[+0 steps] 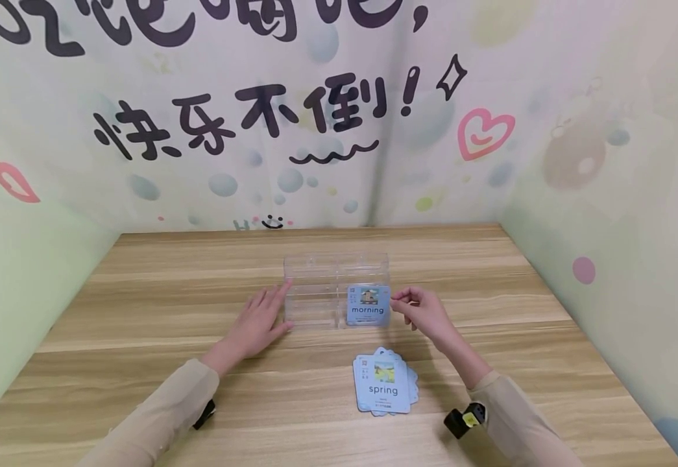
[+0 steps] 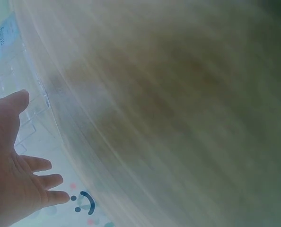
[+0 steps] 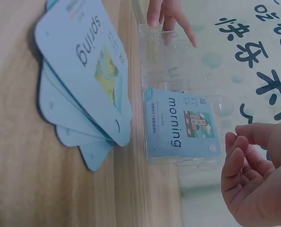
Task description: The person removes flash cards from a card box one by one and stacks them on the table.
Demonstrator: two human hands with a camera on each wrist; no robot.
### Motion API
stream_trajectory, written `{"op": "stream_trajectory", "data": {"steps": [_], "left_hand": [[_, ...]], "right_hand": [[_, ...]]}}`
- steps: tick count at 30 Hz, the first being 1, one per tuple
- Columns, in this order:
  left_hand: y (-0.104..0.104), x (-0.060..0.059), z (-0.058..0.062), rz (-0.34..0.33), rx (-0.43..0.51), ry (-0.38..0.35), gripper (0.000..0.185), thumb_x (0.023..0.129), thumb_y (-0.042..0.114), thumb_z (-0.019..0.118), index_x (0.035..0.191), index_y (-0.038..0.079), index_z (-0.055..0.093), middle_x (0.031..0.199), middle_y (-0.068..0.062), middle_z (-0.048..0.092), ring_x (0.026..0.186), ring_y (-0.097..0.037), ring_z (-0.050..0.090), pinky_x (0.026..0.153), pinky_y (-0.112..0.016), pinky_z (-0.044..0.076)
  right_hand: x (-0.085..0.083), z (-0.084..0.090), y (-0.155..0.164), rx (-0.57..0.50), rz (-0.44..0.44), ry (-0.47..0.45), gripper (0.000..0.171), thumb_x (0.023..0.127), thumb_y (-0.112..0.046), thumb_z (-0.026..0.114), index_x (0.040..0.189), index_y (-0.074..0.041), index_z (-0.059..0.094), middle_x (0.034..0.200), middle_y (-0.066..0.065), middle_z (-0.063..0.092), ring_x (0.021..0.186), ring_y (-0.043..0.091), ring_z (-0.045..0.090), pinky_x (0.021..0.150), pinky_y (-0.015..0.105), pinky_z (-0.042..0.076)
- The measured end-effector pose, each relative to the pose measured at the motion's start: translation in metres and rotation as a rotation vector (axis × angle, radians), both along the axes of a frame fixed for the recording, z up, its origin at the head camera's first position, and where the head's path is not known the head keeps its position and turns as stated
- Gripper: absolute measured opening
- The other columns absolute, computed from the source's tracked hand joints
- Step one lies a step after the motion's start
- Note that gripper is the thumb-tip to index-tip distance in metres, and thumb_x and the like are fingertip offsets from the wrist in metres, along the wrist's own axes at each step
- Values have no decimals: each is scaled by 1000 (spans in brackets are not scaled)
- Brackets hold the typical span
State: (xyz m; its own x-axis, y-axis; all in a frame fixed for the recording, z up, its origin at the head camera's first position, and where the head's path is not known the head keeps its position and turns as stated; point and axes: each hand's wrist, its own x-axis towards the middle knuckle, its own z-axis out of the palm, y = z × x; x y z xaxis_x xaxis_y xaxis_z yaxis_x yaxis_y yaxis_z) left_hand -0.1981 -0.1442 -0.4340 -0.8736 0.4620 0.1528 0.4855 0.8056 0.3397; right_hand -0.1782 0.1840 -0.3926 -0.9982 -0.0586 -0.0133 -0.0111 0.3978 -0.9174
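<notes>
A clear tiered acrylic holder (image 1: 315, 285) stands mid-table. A blue "morning" card (image 1: 368, 305) stands upright in its front right slot, also seen in the right wrist view as the "morning" card (image 3: 183, 125). My left hand (image 1: 257, 324) lies flat on the table, straight fingers touching the holder's left end. My right hand (image 1: 423, 311) hovers just right of the card, fingers loosely curled. In the wrist view the right hand (image 3: 254, 175) holds nothing and stays apart from the card. A fanned stack of blue cards (image 1: 384, 383), "spring" on top, lies near me.
The wooden table (image 1: 140, 363) is walled in on three sides by printed panels (image 1: 315, 130). The left wrist view is blurred, showing my left hand (image 2: 8, 165) beside the clear holder (image 2: 27, 113).
</notes>
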Motion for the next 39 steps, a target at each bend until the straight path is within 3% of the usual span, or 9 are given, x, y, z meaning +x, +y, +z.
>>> {"op": "stream_trajectory", "data": {"steps": [5,14,39], "left_hand": [[0,0,0,-1,4,5,80,89,37,55,147,20,2,142,-25,28,128,-47,25,101,-63,18],[0,1,0,7,6,0,81,89,37,56,147,21,3,142,-25,29,128,-46,25,102,-63,17],[0,3,3,3,10,-8,80,89,37,56,147,19,3,141,-26,28,128,-47,25,102,-63,17]], "right_hand": [[-9,0,-1,-21,1,34,15,85,-9,61,94,4,61,76,8,57,51,12,45,43,23,39],[-17,0,0,-19,-12,11,18,85,-8,61,96,7,61,75,8,57,52,12,44,43,22,39],[-29,-7,3,-8,-17,55,27,82,-11,65,104,5,59,85,8,55,59,13,48,47,20,41]]}}
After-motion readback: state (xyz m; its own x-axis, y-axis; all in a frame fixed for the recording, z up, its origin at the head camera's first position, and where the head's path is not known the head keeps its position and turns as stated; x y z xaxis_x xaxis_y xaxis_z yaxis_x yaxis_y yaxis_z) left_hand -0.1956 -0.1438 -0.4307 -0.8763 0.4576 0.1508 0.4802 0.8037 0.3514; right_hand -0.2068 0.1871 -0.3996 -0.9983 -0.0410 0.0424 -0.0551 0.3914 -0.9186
